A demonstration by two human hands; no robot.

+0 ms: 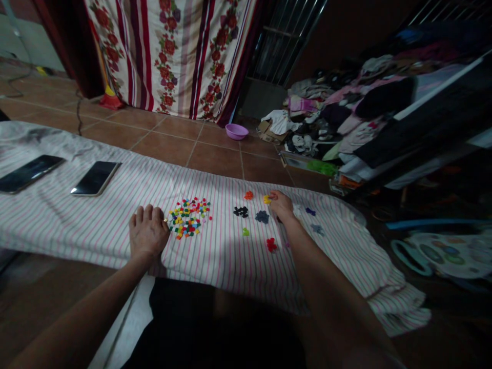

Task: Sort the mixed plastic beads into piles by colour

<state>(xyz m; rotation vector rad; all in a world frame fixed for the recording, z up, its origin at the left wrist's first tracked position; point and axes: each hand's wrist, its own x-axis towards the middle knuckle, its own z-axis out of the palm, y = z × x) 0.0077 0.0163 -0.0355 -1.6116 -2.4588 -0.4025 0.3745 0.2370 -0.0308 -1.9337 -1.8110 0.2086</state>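
My left hand [149, 231] rests palm down on the striped cloth [223, 261], fingers lying on it, at the left edge of a mixed pile of tiny coloured cubes [189, 218]. On the right, my right hand [282, 206] has its fingertips pinched together at a small yellow cluster [266, 199]; what they hold is too small to make out. Around it lie single-colour clusters: orange [248, 195], black [241, 211], dark grey [262, 217], lime green [246, 231] and red [271, 245]. Beyond my right wrist are a dark blue cluster [310, 211] and a grey-blue one [317, 229].
Two dark-screened devices, a larger one [31, 173] and a phone [96, 178], lie at the cloth's left. A purple basin [237, 131] stands on the tiled floor. Heaped clothes [346, 110] fill the right back, and a floral curtain [169, 56] hangs behind.
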